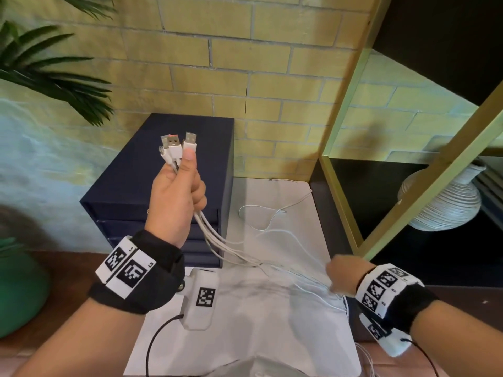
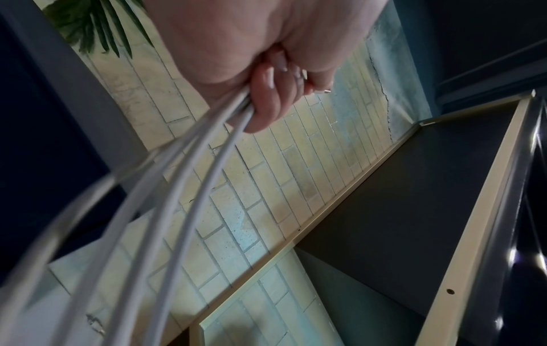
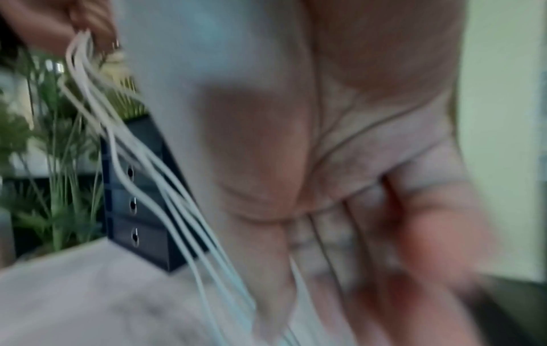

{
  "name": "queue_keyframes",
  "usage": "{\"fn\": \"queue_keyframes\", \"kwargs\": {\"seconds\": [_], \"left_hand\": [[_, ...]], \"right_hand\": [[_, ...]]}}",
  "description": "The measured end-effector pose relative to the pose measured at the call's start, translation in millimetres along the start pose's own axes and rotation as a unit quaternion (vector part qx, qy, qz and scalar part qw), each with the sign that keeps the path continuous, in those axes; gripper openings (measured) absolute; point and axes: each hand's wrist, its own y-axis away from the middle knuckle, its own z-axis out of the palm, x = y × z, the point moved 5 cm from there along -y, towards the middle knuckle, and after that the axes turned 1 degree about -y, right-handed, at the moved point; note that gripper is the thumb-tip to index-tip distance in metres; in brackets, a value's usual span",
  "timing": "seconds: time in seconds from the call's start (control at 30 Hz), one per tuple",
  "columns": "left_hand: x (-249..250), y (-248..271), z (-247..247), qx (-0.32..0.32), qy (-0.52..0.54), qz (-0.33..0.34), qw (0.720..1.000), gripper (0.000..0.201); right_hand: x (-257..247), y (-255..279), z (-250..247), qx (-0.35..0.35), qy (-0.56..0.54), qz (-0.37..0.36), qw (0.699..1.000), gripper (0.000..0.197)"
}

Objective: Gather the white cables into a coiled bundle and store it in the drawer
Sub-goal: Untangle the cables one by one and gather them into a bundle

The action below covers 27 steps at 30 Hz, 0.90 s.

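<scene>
white cables point(image 1: 217, 240): thin, several, USB plugs pointing up and far, strands slanting down-right | left hand point(image 1: 177, 197): raised before dark drawer unit point(image 1: 163, 170), fingers clenched round the plug ends | right hand point(image 1: 345, 273): blurred, near-right, strands across palm; grasp cannot be told

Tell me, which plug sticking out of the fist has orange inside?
The middle USB plug above the left hand. Its metal mouth shows an orange tongue; the plug right of it, by the thumb, looks plain silver and white.
</scene>
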Motion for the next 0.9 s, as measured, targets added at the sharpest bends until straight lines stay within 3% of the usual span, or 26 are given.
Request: {"fn": "queue_keyframes", "kwargs": {"seconds": [0.07, 0.13, 0.17, 0.23, 0.3, 0.4, 0.47, 0.57, 0.67, 0.77, 0.8, 0.83, 0.9], "left_hand": [[-0.6, 0.4, 1.8, -0.002, 0.006, -0.002, 1.000, 0.038], [-0.6, 0.7, 3.5, -0.003, 0.010, -0.003, 1.000, 0.038], [-0.3, 1.0, 4.2, -0.003, 0.012, -0.003, 1.000, 0.038], [0.6, 1.4, 5.0, -0.003, 0.015, 0.000, 1.000, 0.038], [2.0, 1.7, 4.7, -0.002, 0.015, 0.005, 1.000, 0.039], [3.5, 0.7, -0.4, 0.010, 0.016, 0.007, 1.000, 0.039], [3.7, -0.4, -6.2, 0.025, 0.021, 0.005, 0.999, 0.039], [2.4, -2.7, -15.2, 0.055, 0.021, 0.002, 0.998, 0.039], [3.5, -7.3, -20.2, 0.074, 0.019, 0.009, 0.997, 0.039], [6.1, -13.7, -22.0, 0.073, 0.007, 0.017, 0.997, 0.039], [6.0, -15.8, -22.4, 0.071, 0.001, 0.019, 0.997, 0.039], [5.2, -17.9, -22.8, 0.068, -0.006, 0.019, 0.997, 0.039], [0.7, -21.7, -24.1, 0.063, -0.021, 0.013, 0.998, 0.040]], "right_hand": [[-11.7, 1.3, -36.8, 0.176, -0.086, -0.052, 0.979, 0.033], [-30.5, 11.9, -63.9, 0.320, -0.197, -0.155, 0.914, 0.046], [-41.5, 16.9, -71.4, 0.347, -0.235, -0.210, 0.884, 0.057], [-67.9, 18.4, -72.5, 0.319, -0.254, -0.276, 0.870, 0.080], [-89.7, 5.1, -59.1, 0.247, -0.225, -0.275, 0.901, 0.080], [-88.5, -19.8, -36.9, 0.153, -0.279, -0.242, 0.917, 0.027], [-71.5, -26.5, -35.5, 0.141, -0.342, -0.204, 0.906, 0.018], [-37.8, -19.6, -59.8, 0.259, -0.335, -0.141, 0.895, 0.024], [-16.8, -6.2, -88.4, 0.399, -0.350, -0.108, 0.840, 0.019], [-19.3, -8.8, -98.4, 0.431, -0.417, -0.113, 0.792, 0.013], [-27.3, -16.1, -95.5, 0.404, -0.429, -0.128, 0.798, 0.013], [-39.5, -26.1, -89.5, 0.354, -0.414, -0.146, 0.826, 0.014], [-70.1, -46.5, -68.1, 0.202, -0.267, -0.164, 0.928, 0.025]]}}
